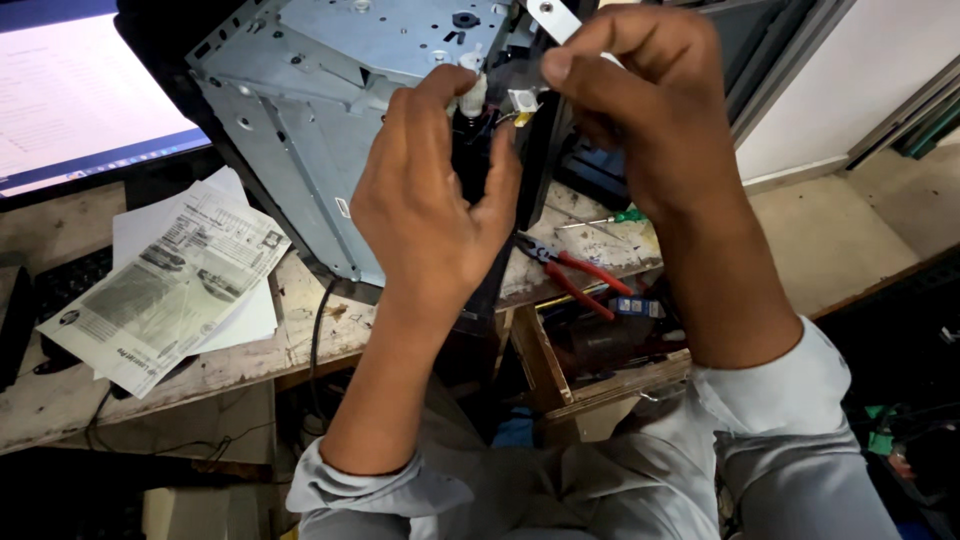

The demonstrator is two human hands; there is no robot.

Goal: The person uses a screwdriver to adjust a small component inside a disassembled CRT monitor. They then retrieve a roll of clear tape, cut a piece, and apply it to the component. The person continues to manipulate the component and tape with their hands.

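- The left hand (432, 205) is curled around a dark, upright part (470, 160) at the open side of a grey metal chassis (330, 90); its thumb and forefinger close on a small white connector (472, 92) at the top of that part.
- Most of the dark part is hidden behind the left palm and fingers, so its shape and how it joins the chassis cannot be made out.
- The right hand (640, 110) is bent over from the right, with thumb and forefinger pinched together just beside the white connector; what lies between those fingertips is too small and blurred to tell.
- Thin coloured wires (500, 118) show between the two hands, partly covered.
- A white metal strip (553, 20) juts above the right hand, cut off by the top edge.
- The chassis stands tilted on a worn wooden tabletop (300, 335); its upper part runs out of view.
- Red-handled pliers (570, 270) lie on the tabletop below the right hand, and a green-handled screwdriver (610, 218) lies near them, partly hidden by the right wrist.
- Printed paper sheets (175, 285) rest on the left of the tabletop, below a lit monitor (80, 100) that is cropped at the corner.
- A dark keyboard (65, 280) is half covered by the sheets.
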